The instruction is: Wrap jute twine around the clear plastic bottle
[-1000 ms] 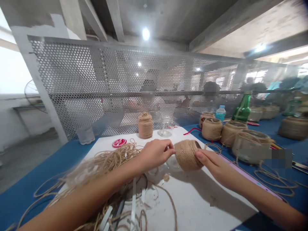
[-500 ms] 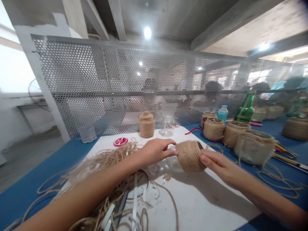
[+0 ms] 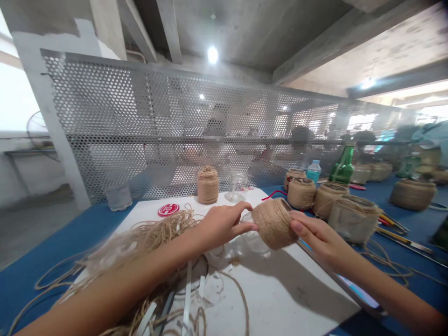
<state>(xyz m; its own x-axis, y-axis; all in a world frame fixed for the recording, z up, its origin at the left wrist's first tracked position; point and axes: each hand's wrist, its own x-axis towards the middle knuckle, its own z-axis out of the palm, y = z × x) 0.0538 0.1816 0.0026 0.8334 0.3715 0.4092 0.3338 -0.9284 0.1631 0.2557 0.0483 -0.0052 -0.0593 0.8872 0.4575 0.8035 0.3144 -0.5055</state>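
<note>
Head view: left hand (image 3: 229, 221) and right hand (image 3: 313, 231) pinch opposite ends of a tilted, round brown twine-wrapped jar (image 3: 274, 225).

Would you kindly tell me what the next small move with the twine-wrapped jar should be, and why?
Perhaps a slight turn of the twine-wrapped jar: the right hand grips it near its open end, the left hand is at the opposite end, and only one side faces the view.
</note>
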